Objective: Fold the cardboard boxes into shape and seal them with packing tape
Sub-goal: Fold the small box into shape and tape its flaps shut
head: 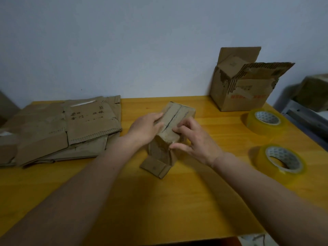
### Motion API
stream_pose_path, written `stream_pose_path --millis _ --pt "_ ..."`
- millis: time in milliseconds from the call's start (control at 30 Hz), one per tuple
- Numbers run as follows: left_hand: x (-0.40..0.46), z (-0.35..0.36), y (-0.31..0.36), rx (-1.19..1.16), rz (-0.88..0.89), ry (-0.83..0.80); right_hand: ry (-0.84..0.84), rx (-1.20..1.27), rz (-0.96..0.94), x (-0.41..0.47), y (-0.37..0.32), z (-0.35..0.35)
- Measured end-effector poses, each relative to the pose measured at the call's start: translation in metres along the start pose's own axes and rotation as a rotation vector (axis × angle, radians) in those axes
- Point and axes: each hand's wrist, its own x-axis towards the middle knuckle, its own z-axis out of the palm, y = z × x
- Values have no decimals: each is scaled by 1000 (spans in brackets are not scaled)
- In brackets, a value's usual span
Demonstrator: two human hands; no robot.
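Yellow wooden table (186, 201) against plain pale wall. Small box (174, 119) mid-table, held by left hand (143, 129) flat on its top, right hand (197, 141) pinching its near edge. Flattened cardboard (58, 128) left, open box (243, 84) and two tape rolls (264, 121) right.

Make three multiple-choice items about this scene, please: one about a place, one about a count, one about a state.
1. Where is the stack of flat cardboard?
A. left side of the table
B. on the floor
C. inside the big box

2. How many tape rolls are there?
A. one
B. two
C. four

3. The big box's top flaps are:
A. taped shut
B. open
C. cut off

Key: 1 A, it lies left of the small box in both hands; 2 B, the far roll and the near roll; 3 B, flaps stand up.
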Motion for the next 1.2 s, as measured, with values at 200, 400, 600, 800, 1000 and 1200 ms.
stream_pose_path --millis 200,400,600,800,1000,1200 --pt "-12 29 38 167 -268 93 44 -24 -5 7 -20 0" --pt "-20 24 31 277 -213 36 98 60 39 -14 -12 -4" --pt "-19 -6 18 339 -180 -167 -192 -256 514 -53 26 17" --pt "-13 -28 19 517 -30 -398 -220 -252 707 -64 46 14" --pt "-19 -14 38 657 334 -63 14 -147 726 -56 52 -20" --pt "-44 14 47 199 84 -244 132 440 605 -26 -2 -17"
